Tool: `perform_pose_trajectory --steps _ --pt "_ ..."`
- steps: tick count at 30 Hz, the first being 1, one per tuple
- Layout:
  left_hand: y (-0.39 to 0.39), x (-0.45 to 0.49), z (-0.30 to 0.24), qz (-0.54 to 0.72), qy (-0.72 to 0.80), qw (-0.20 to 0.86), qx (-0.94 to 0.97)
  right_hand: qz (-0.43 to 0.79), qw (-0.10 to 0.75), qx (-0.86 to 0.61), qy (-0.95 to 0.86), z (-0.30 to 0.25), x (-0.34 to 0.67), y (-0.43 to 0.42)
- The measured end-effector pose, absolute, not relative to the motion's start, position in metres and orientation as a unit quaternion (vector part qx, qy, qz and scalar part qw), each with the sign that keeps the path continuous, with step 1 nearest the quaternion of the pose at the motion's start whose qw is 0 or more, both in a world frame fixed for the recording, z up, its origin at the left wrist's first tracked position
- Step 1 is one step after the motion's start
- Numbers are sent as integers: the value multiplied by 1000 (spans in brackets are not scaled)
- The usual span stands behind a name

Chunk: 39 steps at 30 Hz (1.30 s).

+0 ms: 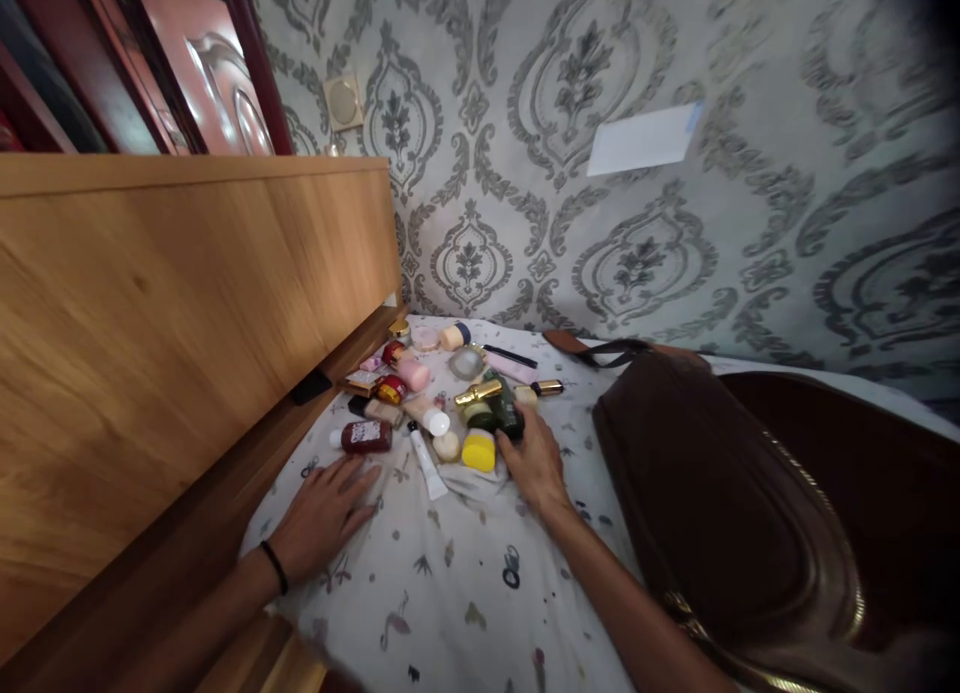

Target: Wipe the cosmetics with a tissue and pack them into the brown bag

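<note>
My left hand (324, 513) lies on the white patterned sheet (450, 593), fingers spread and holding nothing. Just beyond its fingertips is a brown-red bottle (366, 436) with a white label, on its side. My right hand (536, 458) has its thumb and fingers around the near end of a dark green bottle (507, 409). Left of that thumb sits a yellow-lidded jar (478, 451). A gold tube (478, 392) rests by the green bottle. Between the hands lie a slim white tube (427, 465), a cream round item (447, 446) and a white-capped tube (429, 417).
Farther back are a pink bottle (412, 373), a navy-capped jar (454, 336), a black pencil-like stick (511, 356) and several other cosmetics. A large dark brown bag (697, 493) stands at the right. A wooden panel (187, 303) borders the left; a patterned wall (480, 203) is behind.
</note>
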State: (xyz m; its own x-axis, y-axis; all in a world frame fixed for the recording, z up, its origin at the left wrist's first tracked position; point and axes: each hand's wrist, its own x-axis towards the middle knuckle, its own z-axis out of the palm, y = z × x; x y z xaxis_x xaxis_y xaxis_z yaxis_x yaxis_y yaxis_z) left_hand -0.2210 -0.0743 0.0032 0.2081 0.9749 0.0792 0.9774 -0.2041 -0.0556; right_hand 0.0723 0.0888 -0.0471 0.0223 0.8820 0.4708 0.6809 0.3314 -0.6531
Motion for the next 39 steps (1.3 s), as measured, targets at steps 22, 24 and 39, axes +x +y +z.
perform_pose_trajectory --steps 22,24,39 --pt "-51 -212 -12 -86 -635 51 -766 92 453 -555 -691 -51 73 90" --pt "-52 -211 -11 -112 -622 66 -772 95 452 -555 -692 -51 74 90" --pt "-63 -228 10 -59 -608 12 -791 123 475 -544 -680 -54 77 93"
